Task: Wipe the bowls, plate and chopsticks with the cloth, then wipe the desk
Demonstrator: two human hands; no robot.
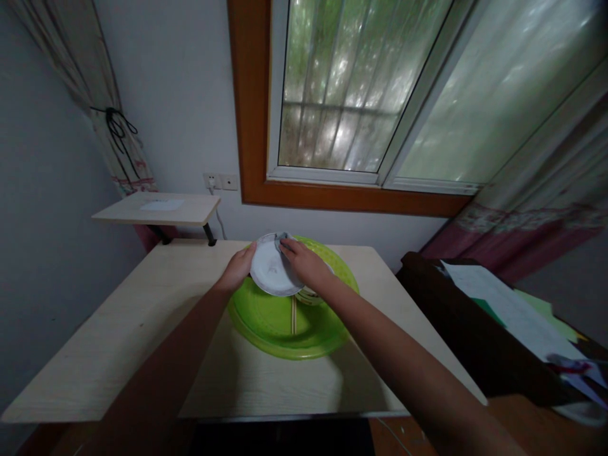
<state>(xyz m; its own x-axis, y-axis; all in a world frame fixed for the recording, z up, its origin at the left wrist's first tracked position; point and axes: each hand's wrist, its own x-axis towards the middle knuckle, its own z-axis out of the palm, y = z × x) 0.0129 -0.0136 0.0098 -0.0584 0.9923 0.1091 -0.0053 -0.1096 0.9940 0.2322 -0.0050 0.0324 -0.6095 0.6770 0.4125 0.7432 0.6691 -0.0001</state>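
A white plate (272, 269) is held tilted over a large round green basin (266, 316). My left hand (239, 267) grips the plate by its left edge. At the plate's upper right, my right hand (304, 261) presses a small grey cloth (280, 242) onto its surface, fingers closed on the cloth. Inside the basin, a bowl (311, 297) shows partly beneath my right hand and wrist. A pair of chopsticks (293, 316) lies in the basin, just in front of the plate.
The basin stands on a pale wooden table (190, 329). A small raised shelf (190, 209) with a paper is at the back left. Beyond the table rises a wall with a window. To the right, a dark cabinet (437, 310) carries papers.
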